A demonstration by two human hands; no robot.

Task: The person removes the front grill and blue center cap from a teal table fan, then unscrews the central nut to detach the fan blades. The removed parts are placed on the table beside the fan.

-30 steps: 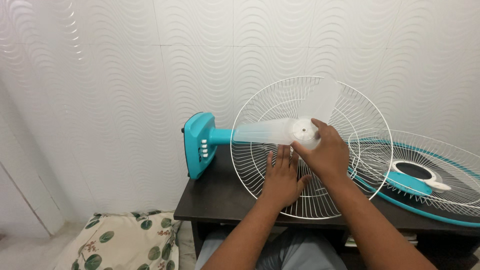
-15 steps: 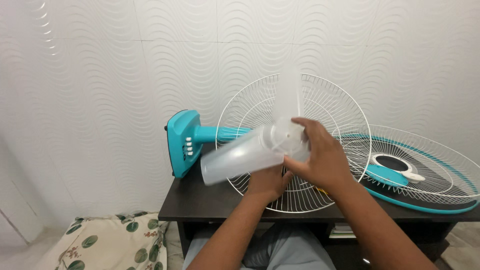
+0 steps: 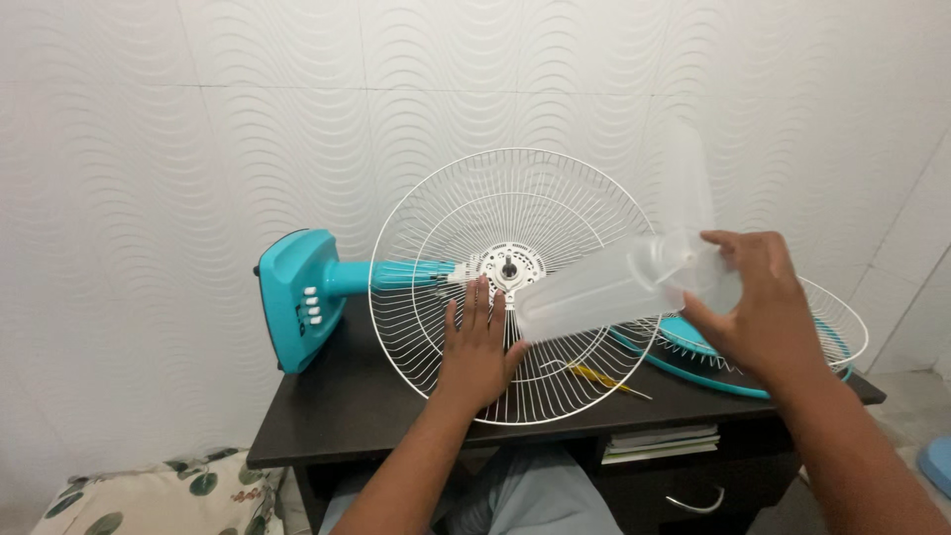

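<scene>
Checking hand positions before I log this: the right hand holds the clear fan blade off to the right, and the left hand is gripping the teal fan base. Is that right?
Not quite. In the head view the right hand does hold the clear fan blade off to the right, but the left hand lies flat against the white wire guard, not on the teal fan base, which stands untouched to the left.

A table (image 3: 327, 416) stands against the wall (image 3: 198, 149). On it, a fan base (image 3: 295, 297) sits at the left, and a wire guard (image 3: 510, 282) stands upright to its right. The left hand (image 3: 477, 347) rests flat on the guard's lower half. To the right, the right hand (image 3: 758, 302) holds a fan blade (image 3: 634, 277) in front of the guard. Behind that hand, a 2nd guard (image 3: 837, 327) lies on the table. A screwdriver (image 3: 604, 378) lies before the upright guard. Books (image 3: 659, 443) sit under the tabletop, and a cushion (image 3: 163, 500) lies low at the left.
</scene>
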